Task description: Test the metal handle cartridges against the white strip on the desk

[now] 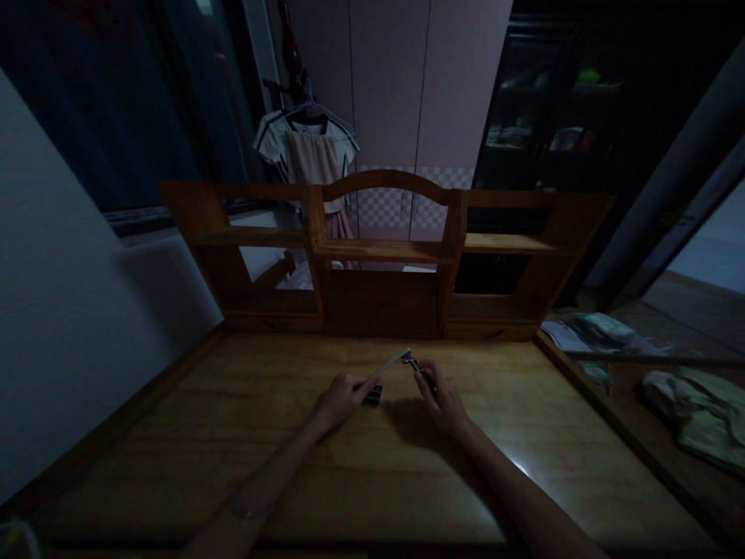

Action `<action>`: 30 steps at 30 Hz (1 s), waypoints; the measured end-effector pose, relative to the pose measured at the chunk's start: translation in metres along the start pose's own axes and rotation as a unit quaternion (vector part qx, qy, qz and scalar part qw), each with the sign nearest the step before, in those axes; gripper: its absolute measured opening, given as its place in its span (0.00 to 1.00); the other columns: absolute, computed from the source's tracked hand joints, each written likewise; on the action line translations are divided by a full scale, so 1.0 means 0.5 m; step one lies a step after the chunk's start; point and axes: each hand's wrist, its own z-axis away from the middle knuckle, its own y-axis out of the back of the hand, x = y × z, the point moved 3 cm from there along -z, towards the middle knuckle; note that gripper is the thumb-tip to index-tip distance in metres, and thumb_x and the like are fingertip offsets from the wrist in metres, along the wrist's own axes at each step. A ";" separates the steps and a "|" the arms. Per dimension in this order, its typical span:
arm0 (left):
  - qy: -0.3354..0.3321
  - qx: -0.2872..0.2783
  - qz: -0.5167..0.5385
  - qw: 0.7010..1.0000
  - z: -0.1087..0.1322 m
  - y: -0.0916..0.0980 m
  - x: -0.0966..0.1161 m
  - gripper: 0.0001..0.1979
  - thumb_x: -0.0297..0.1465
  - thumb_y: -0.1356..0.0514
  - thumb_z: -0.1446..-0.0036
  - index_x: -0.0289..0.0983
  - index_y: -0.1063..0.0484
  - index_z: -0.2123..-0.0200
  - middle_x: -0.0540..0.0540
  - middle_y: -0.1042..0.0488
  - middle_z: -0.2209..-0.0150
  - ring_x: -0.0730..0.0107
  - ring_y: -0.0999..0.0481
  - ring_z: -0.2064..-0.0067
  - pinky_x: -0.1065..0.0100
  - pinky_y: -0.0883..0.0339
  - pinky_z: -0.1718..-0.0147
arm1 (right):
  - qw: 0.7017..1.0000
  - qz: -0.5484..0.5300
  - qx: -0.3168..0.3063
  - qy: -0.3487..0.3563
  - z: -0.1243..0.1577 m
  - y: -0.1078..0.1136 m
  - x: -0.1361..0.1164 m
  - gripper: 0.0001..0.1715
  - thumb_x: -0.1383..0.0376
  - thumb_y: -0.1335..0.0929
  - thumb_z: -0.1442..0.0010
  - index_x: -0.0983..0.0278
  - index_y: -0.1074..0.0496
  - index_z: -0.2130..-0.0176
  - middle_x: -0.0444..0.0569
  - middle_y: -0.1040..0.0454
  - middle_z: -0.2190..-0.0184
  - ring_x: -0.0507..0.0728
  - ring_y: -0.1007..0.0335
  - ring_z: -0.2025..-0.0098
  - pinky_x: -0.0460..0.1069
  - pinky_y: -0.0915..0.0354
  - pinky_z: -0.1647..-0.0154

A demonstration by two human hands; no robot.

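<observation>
The person sits at a wooden desk (233, 435) in a dim room, with both hands up over the middle of it. The left hand (341, 397) pinches a thin pale strip (389, 365) in closed fingers. The right hand (442, 396) is curled tight around a small metal tool (412, 362). The tip of the strip and the tip of the tool meet, so I think the work is partway along. It is too dark to tell if they are joined. A small dark thing (373, 397) lies on the desk just under the left hand. Behind stands a wooden shelf (384, 248), and clothes (311, 155) hang past it. Papers (599, 330) and a cloth (692, 407) lie off to the right, well apart from the hands. Nothing blocks the hands.
</observation>
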 end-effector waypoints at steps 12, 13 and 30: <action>0.014 -0.011 0.020 1.000 -0.001 -0.001 0.001 0.25 0.45 0.50 0.39 0.33 0.21 0.70 0.45 0.21 0.72 0.63 0.24 0.70 0.70 0.39 0.72 | 1.000 0.009 -0.012 0.004 0.000 -0.002 0.005 0.11 0.60 0.43 0.33 0.62 0.40 0.54 0.44 0.32 0.73 0.51 0.37 0.76 0.46 0.45 0.74; 0.011 -0.010 0.024 1.000 -0.001 -0.001 0.003 0.25 0.45 0.50 0.39 0.32 0.21 0.71 0.45 0.21 0.72 0.64 0.24 0.70 0.70 0.39 0.72 | 1.000 0.008 -0.011 0.003 0.000 -0.002 0.005 0.11 0.60 0.43 0.33 0.62 0.40 0.54 0.44 0.32 0.73 0.51 0.37 0.76 0.46 0.45 0.74; 0.022 -0.009 0.016 1.000 -0.004 -0.002 -0.011 0.26 0.46 0.50 0.40 0.32 0.22 0.73 0.46 0.23 0.75 0.67 0.28 0.73 0.71 0.43 0.75 | 1.000 0.004 -0.012 0.007 -0.002 0.000 0.007 0.11 0.60 0.43 0.33 0.62 0.39 0.54 0.44 0.32 0.73 0.51 0.38 0.76 0.46 0.45 0.74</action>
